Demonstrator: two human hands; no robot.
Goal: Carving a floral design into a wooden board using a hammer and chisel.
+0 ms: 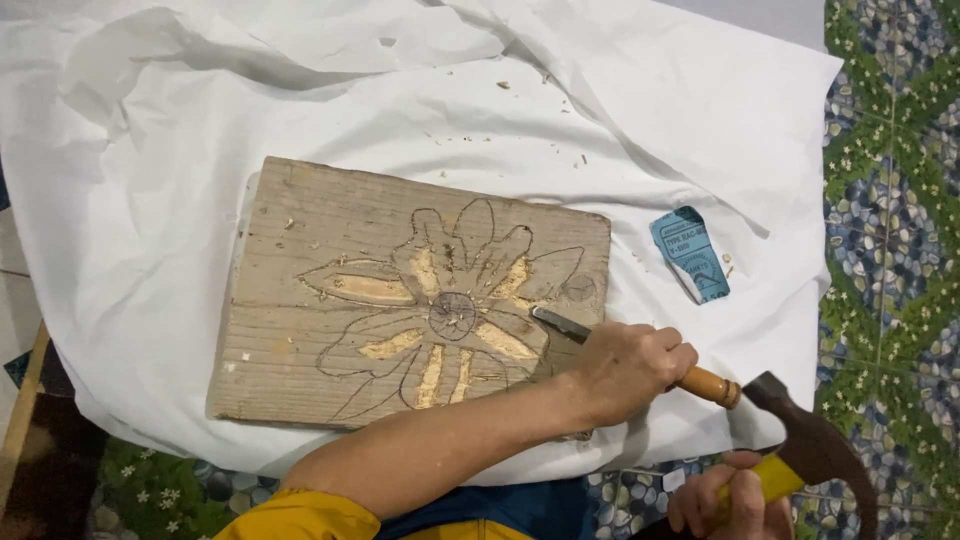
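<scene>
Here, left hand (625, 370) gripping chisel (620, 345) (tip on board (330, 230)), right hand (725, 500) raising hammer (815, 450)

We see through one head-worn camera, looking steeply down and close over a wooden board (410, 300) on a white cloth (160, 170), our hands (625, 370) at the lower edge.

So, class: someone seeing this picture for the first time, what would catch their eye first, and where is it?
First, the wooden board in the middle of the white cloth, carved with a large flower whose petals show pale fresh wood. Next, the left hand setting a chisel against the flower's right side, and the right hand at the bottom edge gripping a hammer.
</scene>
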